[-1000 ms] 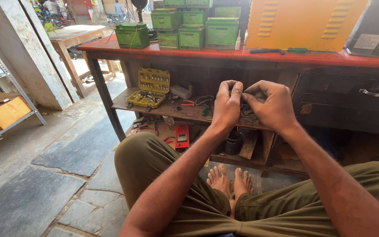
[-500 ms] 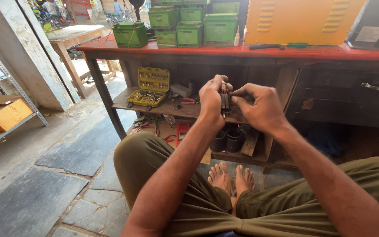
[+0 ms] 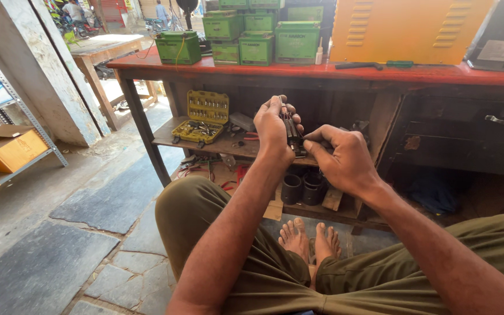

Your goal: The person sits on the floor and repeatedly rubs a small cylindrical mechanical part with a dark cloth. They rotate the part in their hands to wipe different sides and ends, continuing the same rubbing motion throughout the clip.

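Dark tool (image 3: 291, 133): upright, gripped in closed left hand (image 3: 273, 129); right hand (image 3: 345, 160) pinches its lower end with thumb and forefinger, above workbench shelf (image 3: 164, 135).

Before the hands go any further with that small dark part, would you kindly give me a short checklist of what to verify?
1. Left hand grips the small dark part upright: ok.
2. Right hand pinches the part's lower end with thumb and finger: ok.
3. Part held above the lap, in front of the lower shelf: ok.
4. Whether the part's pieces are fully seated together: cannot tell, the fingers cover it.
5. Yellow socket case lies open on the shelf, to the left of the hands: ok.
6. Bare feet lie directly under the hands, exposed to a dropped part: not ok.
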